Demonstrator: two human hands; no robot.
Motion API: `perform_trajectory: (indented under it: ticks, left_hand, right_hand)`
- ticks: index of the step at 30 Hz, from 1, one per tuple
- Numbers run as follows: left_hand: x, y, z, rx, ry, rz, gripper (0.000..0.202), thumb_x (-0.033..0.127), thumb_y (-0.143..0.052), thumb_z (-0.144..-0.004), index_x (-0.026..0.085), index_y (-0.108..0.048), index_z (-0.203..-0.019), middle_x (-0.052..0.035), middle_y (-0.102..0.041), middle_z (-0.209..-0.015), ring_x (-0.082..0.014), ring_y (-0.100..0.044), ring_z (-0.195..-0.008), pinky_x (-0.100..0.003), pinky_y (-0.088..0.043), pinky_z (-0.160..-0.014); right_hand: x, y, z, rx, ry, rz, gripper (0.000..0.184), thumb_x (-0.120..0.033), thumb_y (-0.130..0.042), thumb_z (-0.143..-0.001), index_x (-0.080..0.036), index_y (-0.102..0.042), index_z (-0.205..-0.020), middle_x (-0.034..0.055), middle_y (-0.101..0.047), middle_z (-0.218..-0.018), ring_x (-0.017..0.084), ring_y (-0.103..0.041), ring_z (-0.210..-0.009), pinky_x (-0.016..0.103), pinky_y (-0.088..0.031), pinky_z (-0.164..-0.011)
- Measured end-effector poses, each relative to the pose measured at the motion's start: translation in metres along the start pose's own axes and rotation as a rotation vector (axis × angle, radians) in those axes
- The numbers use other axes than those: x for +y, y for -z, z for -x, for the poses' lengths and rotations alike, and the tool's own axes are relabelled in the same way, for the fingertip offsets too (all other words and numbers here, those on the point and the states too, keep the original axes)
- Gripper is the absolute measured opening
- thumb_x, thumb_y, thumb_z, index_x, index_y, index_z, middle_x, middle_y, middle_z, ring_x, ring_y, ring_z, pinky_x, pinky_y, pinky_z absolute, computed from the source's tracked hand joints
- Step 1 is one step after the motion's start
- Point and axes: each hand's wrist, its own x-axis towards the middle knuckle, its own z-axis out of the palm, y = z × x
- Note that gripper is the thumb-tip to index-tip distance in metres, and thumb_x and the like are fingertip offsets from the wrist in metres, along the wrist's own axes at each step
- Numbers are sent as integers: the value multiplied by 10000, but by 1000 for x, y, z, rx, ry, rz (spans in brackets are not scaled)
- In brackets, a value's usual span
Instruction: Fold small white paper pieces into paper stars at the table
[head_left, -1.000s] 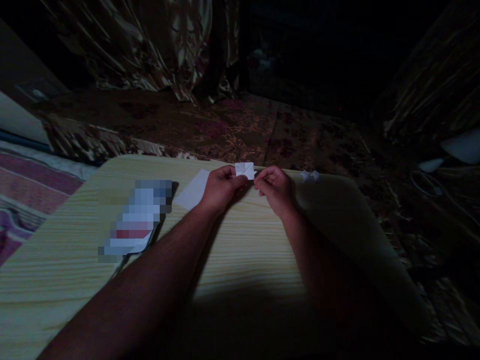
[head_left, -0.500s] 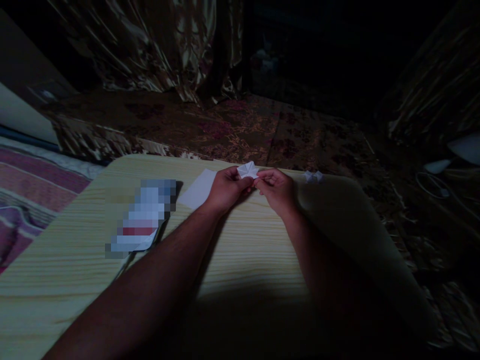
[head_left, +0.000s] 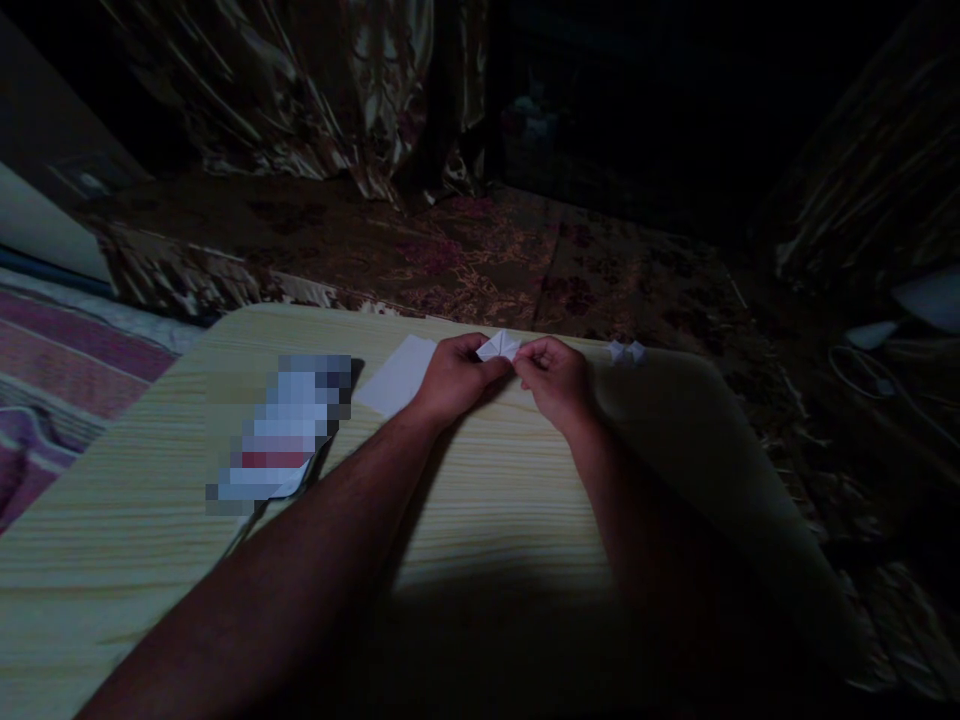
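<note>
Near the far edge of the table, a small piece of folded white paper (head_left: 499, 345) is held up between my two hands. My left hand (head_left: 455, 378) is closed on its left side, thumb along the lower edge. At the right corner, the fingertips of my right hand (head_left: 556, 372) pinch the paper. Crease lines fan out across its face. Flat white sheets of paper (head_left: 397, 374) lie beside my left hand, partly covered by it. Beyond my right hand sit small folded white paper pieces (head_left: 627, 352).
A pixelated phone-like object (head_left: 281, 430) with a cable lies left on the pale wooden table (head_left: 480, 530). Behind the table is a patterned cloth-covered surface (head_left: 450, 245) below curtains (head_left: 375, 90). A white cable (head_left: 859, 370) is at the far right.
The folded paper has turned slightly and its outline looks flatter on top. My right fingers have shifted a little at its right corner. My left hand still grips it.
</note>
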Motion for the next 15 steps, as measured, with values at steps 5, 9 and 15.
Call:
perform_trajectory:
  ticks: [5, 9, 15]
  left_hand:
    - [3, 0, 1, 3, 30, -44, 209, 328, -677, -697, 142, -583, -678, 33, -527, -521, -73, -419, -425, -197, -269, -391]
    - [2, -1, 1, 7, 28, -2, 205, 322, -676, -691, 142, -580, -672, 33, -521, -506, -76, -421, -422, -198, -277, -389]
    - [2, -2, 1, 4, 35, 54, 182, 284, -677, -677, 143, -565, -645, 39, -513, -493, -71, -425, -413, -195, -280, -395]
  right_hand:
    - [2, 0, 0, -22, 20, 15, 133, -283, -661, -686, -172, -627, -752, -18, -624, -652, 98, -544, -555, 221, -464, -532]
    - [0, 0, 1, -54, 17, 9, 142, -288, -660, -692, -173, -641, -772, -16, -636, -659, 97, -550, -550, 217, -459, -526]
    - [0, -2, 3, -33, 81, 34, 108, -285, -640, -721, -184, -637, -760, -23, -628, -642, 104, -568, -553, 209, -440, -512]
